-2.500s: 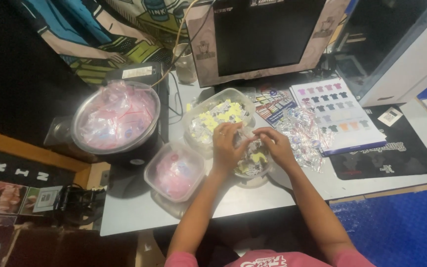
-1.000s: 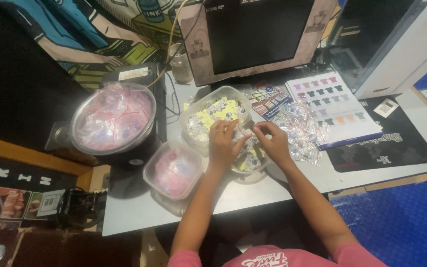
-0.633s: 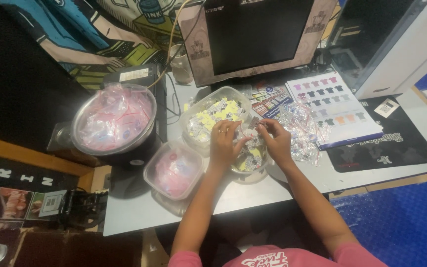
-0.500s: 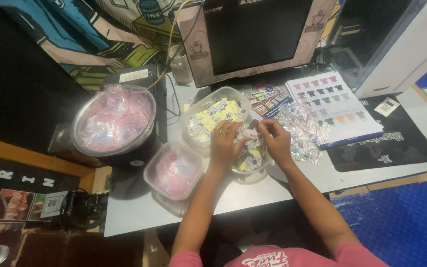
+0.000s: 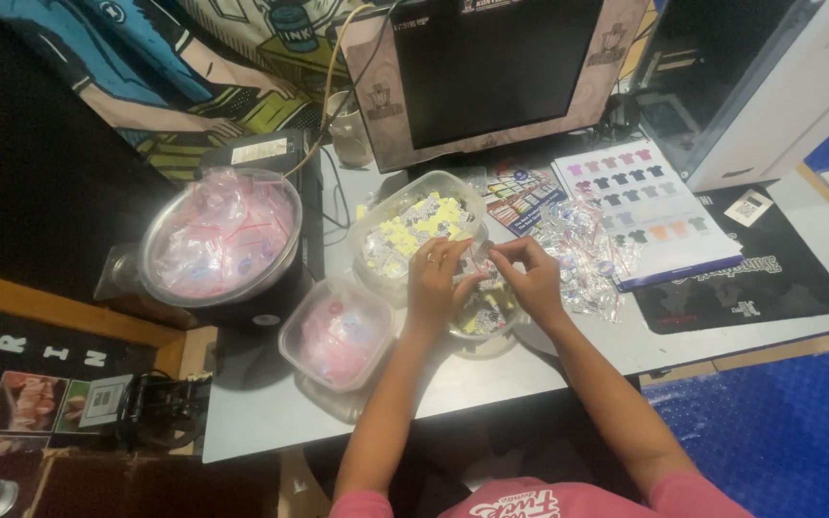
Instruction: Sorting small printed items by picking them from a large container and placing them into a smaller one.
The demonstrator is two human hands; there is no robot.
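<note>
My left hand (image 5: pixel 437 280) and right hand (image 5: pixel 528 276) pinch one small bag (image 5: pixel 477 264) over the bowl (image 5: pixel 487 321); loose grip risks spilling pieces near the tabletop's front edge.

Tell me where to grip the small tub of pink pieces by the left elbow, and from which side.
Probably grip the pink tub by its rim on the near-left corner, coming from above. It sits upright and open, that corner faces bare table, while the big bowl crowds its far left and the left hand and forearm cross its right.

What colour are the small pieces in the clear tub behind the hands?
Pale yellow, mixed with white, in the clear tub; the head view shows it.
</note>
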